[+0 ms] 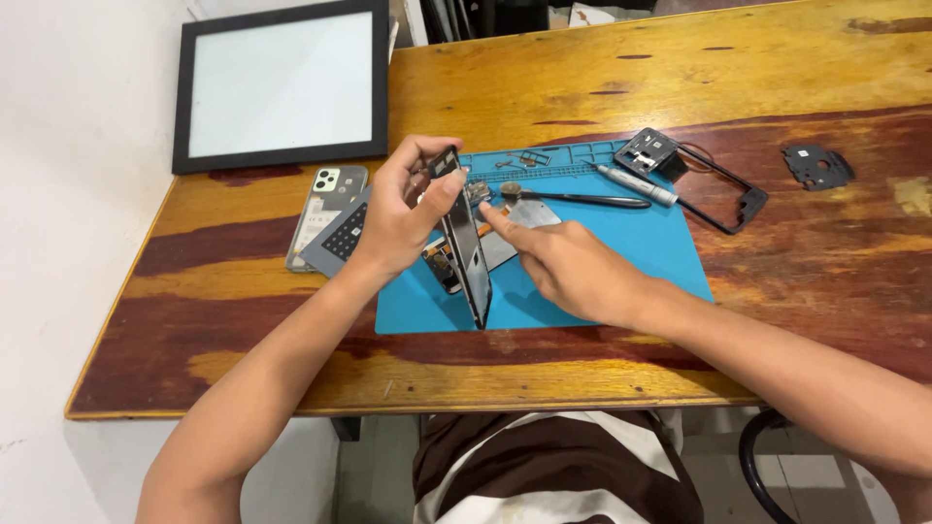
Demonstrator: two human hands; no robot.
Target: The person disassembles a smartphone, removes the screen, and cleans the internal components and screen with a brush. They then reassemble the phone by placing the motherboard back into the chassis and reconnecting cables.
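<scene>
Wooden table [680, 68] fills the view, worn varnish, reddish and yellow patches. Black-framed white panel [282, 82] lies at its far left corner. Blue work mat [631, 252] sits mid-table. Left hand [403, 213] is closed on the top end of an opened phone body [469, 247], thumb and fingers pinching it; the phone stands on edge, lower end resting on the near part of the mat, tilted slightly. Right hand [573, 267] is loosely curled, index finger stretched out and touching the phone's side near its middle, gripping nothing that I can see. A loose flat grey plate [529, 215] lies on the mat just behind the right hand. Black phone frame [723, 199] lies at the mat's far right edge, partly off it. A phone back cover with camera cutouts [325, 209] and a grey keypad-like piece [342, 238] lie left of the mat, partly hidden by the left hand. Tweezers [582, 199] and a silver screwdriver [636, 184] lie on the far part of the mat. Small black plastic part [817, 165] sits alone on the wood, well right of the mat.
</scene>
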